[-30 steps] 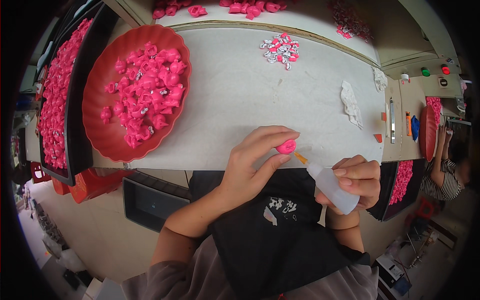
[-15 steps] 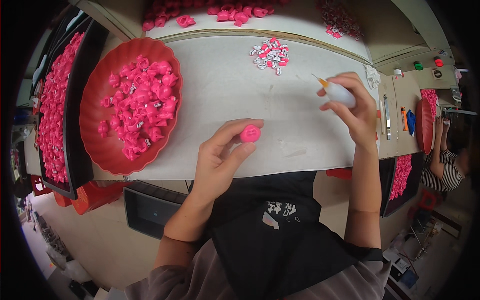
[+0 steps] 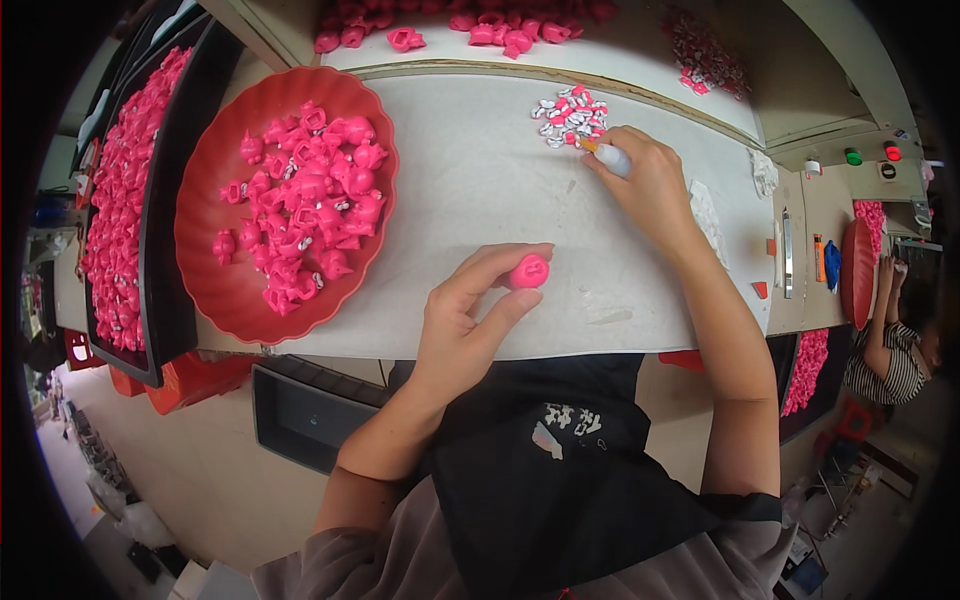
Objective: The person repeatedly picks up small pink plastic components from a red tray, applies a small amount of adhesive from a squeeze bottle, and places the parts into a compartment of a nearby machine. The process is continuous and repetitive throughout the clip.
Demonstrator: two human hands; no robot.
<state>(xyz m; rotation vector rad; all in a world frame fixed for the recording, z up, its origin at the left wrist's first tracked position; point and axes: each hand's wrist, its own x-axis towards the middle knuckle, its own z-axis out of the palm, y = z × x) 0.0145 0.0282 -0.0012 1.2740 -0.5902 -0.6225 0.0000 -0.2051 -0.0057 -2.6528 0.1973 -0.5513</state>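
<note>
My left hand (image 3: pixel 470 318) pinches a small round pink plastic part (image 3: pixel 528 271) between thumb and fingers, over the near part of the white work surface (image 3: pixel 470 180). A recess shows on the part's upturned side. In my right hand (image 3: pixel 645 178) is a white squeeze bottle (image 3: pixel 612 160) with an orange tip, tilted toward the upper left. Its tip is at the near edge of a loose pile of small pink and white pieces (image 3: pixel 570 112); I cannot tell whether it touches one.
At left, a red scalloped bowl (image 3: pixel 200 190) holds many pink parts, beside a black tray (image 3: pixel 165 200) heaped with more. A shelf (image 3: pixel 440 50) at the back carries further pink parts. Crumpled white tissue (image 3: pixel 706 218) lies at right. Another person (image 3: pixel 890 350) works at far right.
My right hand has moved left and away from me with the squeeze bottle, up to the pile of small pieces. My left hand still holds the pink part. The whole view has shifted slightly.
</note>
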